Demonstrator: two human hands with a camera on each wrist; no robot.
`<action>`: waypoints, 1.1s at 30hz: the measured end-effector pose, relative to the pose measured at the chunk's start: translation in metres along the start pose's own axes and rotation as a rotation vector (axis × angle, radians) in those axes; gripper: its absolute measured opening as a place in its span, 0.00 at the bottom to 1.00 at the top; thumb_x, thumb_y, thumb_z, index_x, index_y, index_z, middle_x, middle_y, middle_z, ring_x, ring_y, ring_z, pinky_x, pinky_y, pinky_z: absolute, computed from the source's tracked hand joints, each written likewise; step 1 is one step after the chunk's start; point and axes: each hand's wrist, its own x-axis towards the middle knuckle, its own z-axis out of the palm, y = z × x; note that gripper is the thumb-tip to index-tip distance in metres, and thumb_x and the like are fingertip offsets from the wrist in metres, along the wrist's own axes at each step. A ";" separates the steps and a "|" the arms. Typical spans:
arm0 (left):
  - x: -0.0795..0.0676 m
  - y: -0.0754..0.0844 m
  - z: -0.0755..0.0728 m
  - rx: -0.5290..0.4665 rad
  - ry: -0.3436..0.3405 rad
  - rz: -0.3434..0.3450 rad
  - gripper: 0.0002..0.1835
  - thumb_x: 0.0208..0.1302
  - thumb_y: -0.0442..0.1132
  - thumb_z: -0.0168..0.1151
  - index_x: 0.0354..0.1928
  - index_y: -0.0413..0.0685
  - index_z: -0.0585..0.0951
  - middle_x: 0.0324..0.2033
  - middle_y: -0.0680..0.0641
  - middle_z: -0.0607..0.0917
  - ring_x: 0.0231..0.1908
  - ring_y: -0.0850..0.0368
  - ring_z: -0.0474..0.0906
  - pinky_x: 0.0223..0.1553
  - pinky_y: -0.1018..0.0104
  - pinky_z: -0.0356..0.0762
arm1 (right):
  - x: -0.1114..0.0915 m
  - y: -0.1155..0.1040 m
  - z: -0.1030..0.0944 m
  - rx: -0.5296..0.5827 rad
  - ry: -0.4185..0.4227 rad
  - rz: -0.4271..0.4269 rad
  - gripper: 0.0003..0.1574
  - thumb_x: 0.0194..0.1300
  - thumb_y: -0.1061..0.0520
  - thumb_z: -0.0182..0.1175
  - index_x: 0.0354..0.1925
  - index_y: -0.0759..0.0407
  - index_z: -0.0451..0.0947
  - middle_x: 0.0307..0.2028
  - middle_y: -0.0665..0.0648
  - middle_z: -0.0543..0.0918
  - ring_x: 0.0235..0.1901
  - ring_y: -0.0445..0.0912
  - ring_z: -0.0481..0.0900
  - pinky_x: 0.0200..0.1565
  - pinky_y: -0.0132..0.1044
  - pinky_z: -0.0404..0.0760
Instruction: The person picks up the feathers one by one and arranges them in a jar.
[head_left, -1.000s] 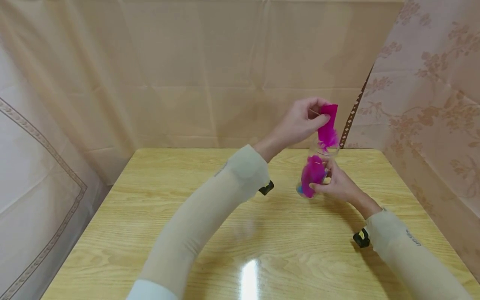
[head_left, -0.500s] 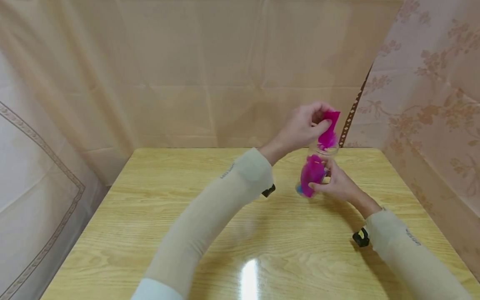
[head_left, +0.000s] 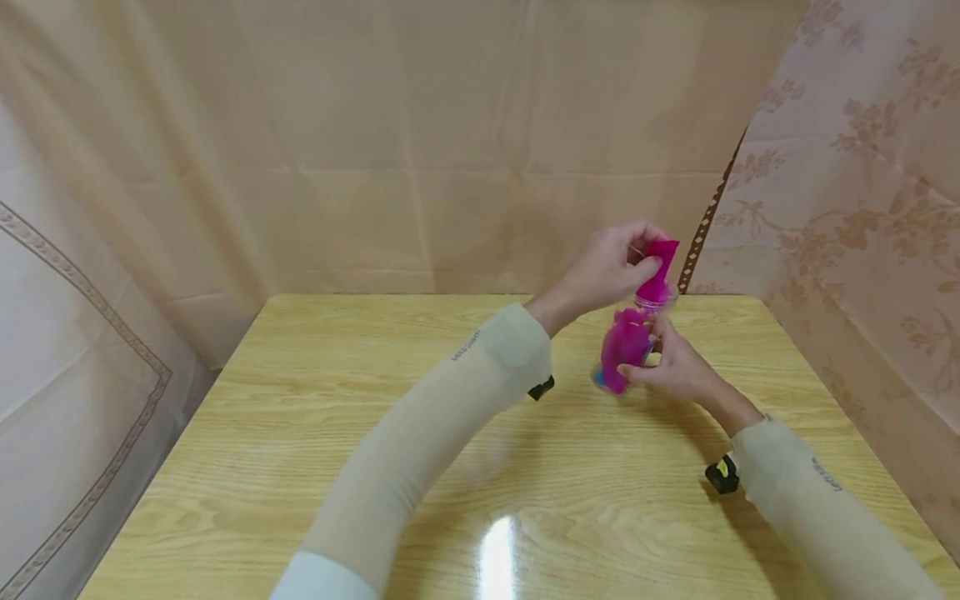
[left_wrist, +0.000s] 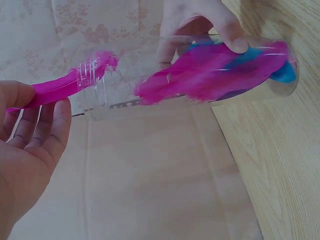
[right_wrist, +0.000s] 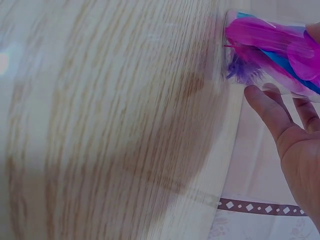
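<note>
My left hand [head_left: 603, 267] pinches a magenta feather [left_wrist: 55, 89] between thumb and fingers, with the feather's fluffy end inside the mouth of a clear plastic jar [left_wrist: 95, 107]. Lower down, my right hand [head_left: 671, 362] grips the jar around its side, thumb at the front. Inside the jar lie several magenta and blue feathers [left_wrist: 215, 72], and the right wrist view also shows a purple fluffy feather [right_wrist: 244, 70] near the jar's base. The jar stands upright on the table in the head view.
The wood-grain table [head_left: 360, 375] carries a bright light reflection near its front. Behind it hangs a beige curtain [head_left: 360, 167]. A floral cloth [head_left: 862, 208] closes the right side, close to the jar, and a white cloth [head_left: 75, 358] hangs at the left.
My left hand has moved down toward the jar, and its magenta feather has gone deeper into the mouth. My right hand and the jar have stayed in place.
</note>
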 end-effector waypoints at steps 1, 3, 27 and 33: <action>0.000 -0.001 0.000 0.004 -0.002 0.002 0.10 0.72 0.32 0.60 0.53 0.43 0.80 0.43 0.50 0.85 0.40 0.61 0.81 0.42 0.78 0.79 | 0.000 -0.001 0.000 -0.002 -0.001 -0.005 0.53 0.61 0.60 0.73 0.73 0.59 0.52 0.61 0.65 0.71 0.55 0.62 0.75 0.52 0.48 0.80; 0.000 -0.002 0.000 0.008 -0.008 0.005 0.11 0.72 0.32 0.60 0.54 0.43 0.80 0.44 0.50 0.85 0.41 0.61 0.81 0.42 0.78 0.79 | 0.001 -0.001 0.001 -0.001 0.000 -0.029 0.53 0.61 0.60 0.73 0.73 0.58 0.52 0.61 0.63 0.72 0.55 0.59 0.75 0.52 0.44 0.79; -0.001 -0.009 0.002 0.006 -0.039 0.004 0.12 0.72 0.32 0.60 0.55 0.42 0.79 0.43 0.49 0.84 0.40 0.60 0.82 0.42 0.78 0.79 | 0.003 -0.003 0.002 0.006 0.016 -0.066 0.54 0.59 0.62 0.75 0.73 0.54 0.54 0.64 0.58 0.72 0.56 0.52 0.74 0.54 0.47 0.77; -0.002 -0.010 0.002 0.011 -0.037 0.020 0.11 0.71 0.31 0.60 0.54 0.41 0.79 0.44 0.48 0.84 0.42 0.61 0.81 0.45 0.79 0.77 | 0.003 -0.004 0.002 -0.003 0.021 -0.072 0.56 0.59 0.62 0.74 0.75 0.53 0.52 0.66 0.58 0.71 0.59 0.51 0.73 0.56 0.45 0.75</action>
